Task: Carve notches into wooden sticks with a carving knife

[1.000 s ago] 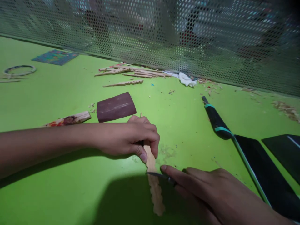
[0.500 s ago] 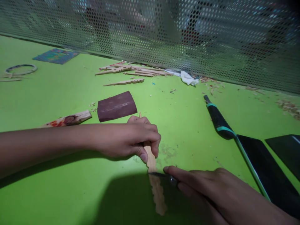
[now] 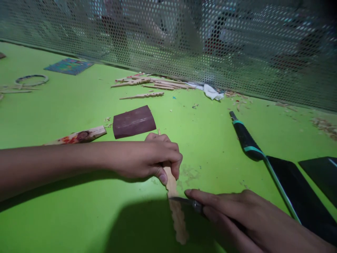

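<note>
A flat, pale wooden strip [image 3: 179, 223] with scalloped edges lies on the green table, its thin tip poking out beyond my left hand [image 3: 158, 156]. That hand is wrapped round the strip's upper part, thumb on the near side. From the lower right, my right hand [image 3: 237, 211] grips a small knife [image 3: 196, 206] by its handle, which is mostly hidden by the fingers. The blade lies across the middle of the strip, just below my left thumb.
Brown sandpaper [image 3: 134, 121] and a stained wood piece [image 3: 84, 135] lie beyond my left arm. Carved sticks [image 3: 168, 84] and crumpled tissue [image 3: 212, 92] rest by the perforated screen [image 3: 168, 42]. A black-handled saw [image 3: 247, 140] lies right; a ring [image 3: 31, 80] lies left.
The view has shifted slightly, so most things on the table appear a little lower and further right. Both hands keep their holds, and the blade stays across the strip.
</note>
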Tool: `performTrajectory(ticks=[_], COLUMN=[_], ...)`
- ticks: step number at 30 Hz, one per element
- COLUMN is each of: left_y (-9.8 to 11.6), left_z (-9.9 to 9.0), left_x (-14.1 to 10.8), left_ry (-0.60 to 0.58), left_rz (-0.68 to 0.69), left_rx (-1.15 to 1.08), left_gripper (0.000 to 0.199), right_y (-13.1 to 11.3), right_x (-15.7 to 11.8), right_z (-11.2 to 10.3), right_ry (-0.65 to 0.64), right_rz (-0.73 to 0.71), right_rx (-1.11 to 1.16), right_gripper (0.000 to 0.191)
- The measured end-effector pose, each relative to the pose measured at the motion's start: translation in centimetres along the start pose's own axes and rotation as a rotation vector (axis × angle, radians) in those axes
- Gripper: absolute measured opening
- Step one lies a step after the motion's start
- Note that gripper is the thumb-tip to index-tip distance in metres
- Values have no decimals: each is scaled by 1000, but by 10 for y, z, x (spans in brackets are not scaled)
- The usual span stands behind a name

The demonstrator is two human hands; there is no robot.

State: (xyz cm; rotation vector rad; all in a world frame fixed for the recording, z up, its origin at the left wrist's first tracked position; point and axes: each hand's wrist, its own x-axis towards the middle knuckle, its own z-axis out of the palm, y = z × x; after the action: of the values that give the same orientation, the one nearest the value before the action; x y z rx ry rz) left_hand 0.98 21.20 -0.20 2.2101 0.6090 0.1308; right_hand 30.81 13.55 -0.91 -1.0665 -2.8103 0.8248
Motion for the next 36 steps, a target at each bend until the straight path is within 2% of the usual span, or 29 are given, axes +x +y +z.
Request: performTrajectory(ticks=[8,15,26,36], left_y=[-1,0,-2,1], left_z=[0,-2,-2,-3], left_x=[0,1,0,0], left_ry=[1,-23,-13,-20], left_rz=[-13,-14,4,-10], left_rx=[6,12,5,11], left_gripper=[8,6,7,4], right_y=[-7,-9,-5,-7], right_x=[10,17,15,14], right_z=[-11,-6,-1,-10], right_ry=[38,82,26,97], right_rz=[-59,-133,-112,-148], right_rx=[65,73,58,30], right_gripper=[40,41,47,43])
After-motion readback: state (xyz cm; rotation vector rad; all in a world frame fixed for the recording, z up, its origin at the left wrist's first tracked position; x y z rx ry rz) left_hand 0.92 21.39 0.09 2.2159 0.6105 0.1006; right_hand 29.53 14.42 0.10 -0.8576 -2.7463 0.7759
